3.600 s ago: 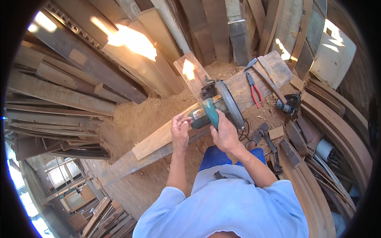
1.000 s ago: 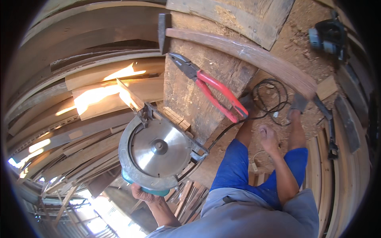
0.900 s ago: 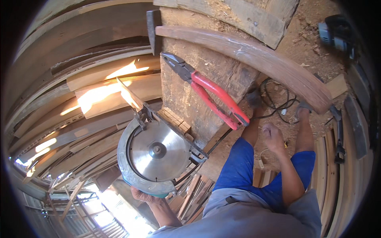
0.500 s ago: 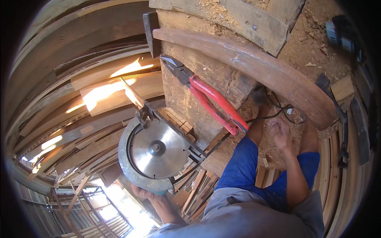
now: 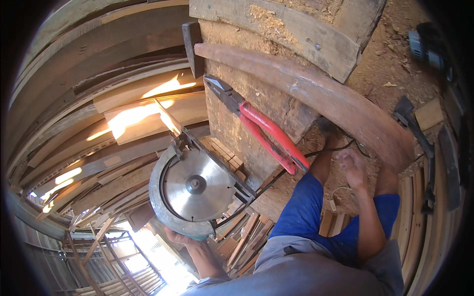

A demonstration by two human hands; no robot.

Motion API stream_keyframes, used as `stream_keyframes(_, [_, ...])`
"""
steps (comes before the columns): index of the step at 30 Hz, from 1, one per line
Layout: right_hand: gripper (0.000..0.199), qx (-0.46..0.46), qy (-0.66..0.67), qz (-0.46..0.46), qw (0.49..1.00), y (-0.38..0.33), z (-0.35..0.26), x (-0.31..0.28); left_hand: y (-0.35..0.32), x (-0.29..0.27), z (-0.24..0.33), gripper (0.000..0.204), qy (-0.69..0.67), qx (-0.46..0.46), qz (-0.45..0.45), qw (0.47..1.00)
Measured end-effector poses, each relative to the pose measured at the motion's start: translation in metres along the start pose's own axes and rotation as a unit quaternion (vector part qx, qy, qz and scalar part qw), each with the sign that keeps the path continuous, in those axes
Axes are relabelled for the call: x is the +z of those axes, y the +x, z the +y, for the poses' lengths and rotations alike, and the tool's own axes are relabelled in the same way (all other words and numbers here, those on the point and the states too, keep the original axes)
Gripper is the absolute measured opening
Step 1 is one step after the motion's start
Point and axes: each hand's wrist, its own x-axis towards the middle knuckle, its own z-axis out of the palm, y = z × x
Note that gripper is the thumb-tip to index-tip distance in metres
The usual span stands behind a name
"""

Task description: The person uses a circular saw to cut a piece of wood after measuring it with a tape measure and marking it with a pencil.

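At lower left, my left hand is wrapped round the green underside of a circular saw, which hides most of its fingers. The saw is turned so that its round steel blade faces up. My right hand hovers between my knees, fingers curled in, with nothing visible in them. Red-handled pliers lie on a thick wooden block, jaws pointing up and left. Beyond them lies a hammer with a long, broad wooden handle, its head at the far left.
Stacked boards fill the left side. A worn plank with sawdust lies at the back. A dark adze-like tool and a teal power tool are at right. A black cord runs past my leg.
The view has shifted slightly, so the bench things sit a little lower and farther right. My right hand's curled fingers have turned and loosened a little; the saw stays in my left hand.
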Motion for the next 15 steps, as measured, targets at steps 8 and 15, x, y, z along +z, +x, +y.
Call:
stream_keyframes(8, [0.023,0.107,0.211,-0.083,0.968,0.007,-0.041,-0.011,-0.001,-0.002,0.007,0.044,0.038,-0.049,0.040,0.997])
stream_keyframes(15, [0.028,0.139,0.243,-0.055,0.958,0.001,-0.061,-0.010,0.010,-0.041,0.008,0.047,0.040,-0.075,-0.002,0.996])
